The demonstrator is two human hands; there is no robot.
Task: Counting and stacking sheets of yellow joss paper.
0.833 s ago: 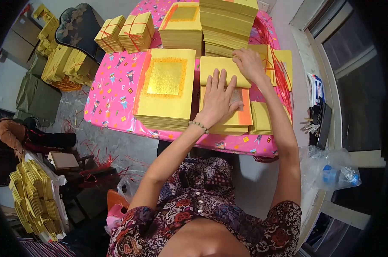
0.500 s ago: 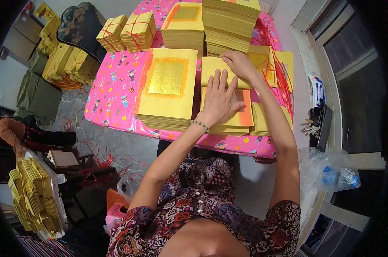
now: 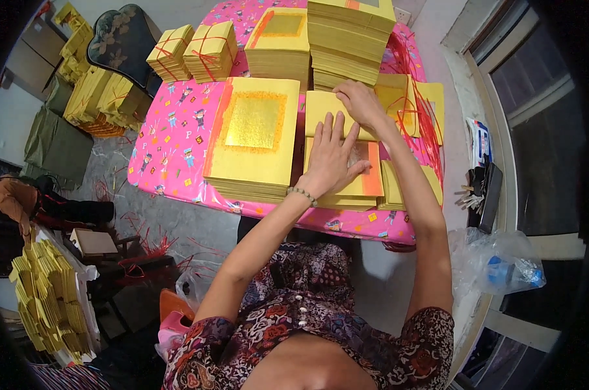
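My left hand (image 3: 330, 159) lies flat with its fingers spread on a yellow paper sheet (image 3: 372, 170) that has an orange band. Part of this sheet is folded over, and my left fingertips rest against the plain yellow flap (image 3: 320, 107). At the flap's far edge, my right hand (image 3: 363, 103) has its fingers bent and closed on the paper; its thumb is hidden. Left of my hands stands a thick stack of yellow paper (image 3: 216, 156) with a gold square on top. Smaller folded yellow papers (image 3: 408, 185) lie to the right, partly behind my right forearm.
Tall yellow paper stacks (image 3: 346, 45) and red-tied bundles (image 3: 210, 49) stand at the back of the pink-covered table (image 3: 177, 140). Red plastic strands (image 3: 424, 117) hang at the right. Another person (image 3: 15, 201) is at the left beside a tray of folded yellow papers (image 3: 44, 299).
The view has shifted slightly. Both hands keep nearly the same place on the folded sheet.
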